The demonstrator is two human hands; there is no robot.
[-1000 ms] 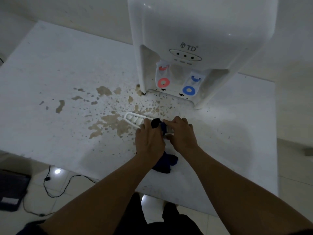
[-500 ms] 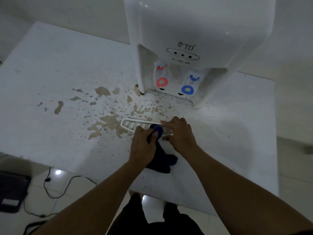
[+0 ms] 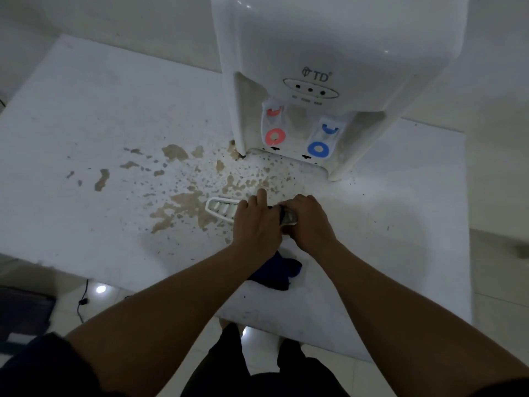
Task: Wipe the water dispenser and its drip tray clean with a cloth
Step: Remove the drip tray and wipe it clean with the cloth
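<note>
A white water dispenser [image 3: 329,47] with a red tap [image 3: 274,136] and a blue tap [image 3: 317,149] stands at the back of the white table [image 3: 86,110]. Its white slotted drip tray [image 3: 219,209] lies loose on the table in front of it. My left hand [image 3: 256,224] presses a dark blue cloth [image 3: 279,270] onto the middle of the tray; most of the cloth hangs out below my wrist. My right hand [image 3: 307,222] grips the tray's right end. Only the tray's left end and a bit between my hands show.
Brown stains and specks [image 3: 183,204] spread over the table from the dispenser's foot to the left. The table's near edge runs just below the cloth. On the floor at the lower left lie a dark box [image 3: 23,313] and a black cable [image 3: 83,299].
My left hand has slid forward with the cloth over the middle of the tray, hiding more of it. My right hand keeps its hold on the right end.
</note>
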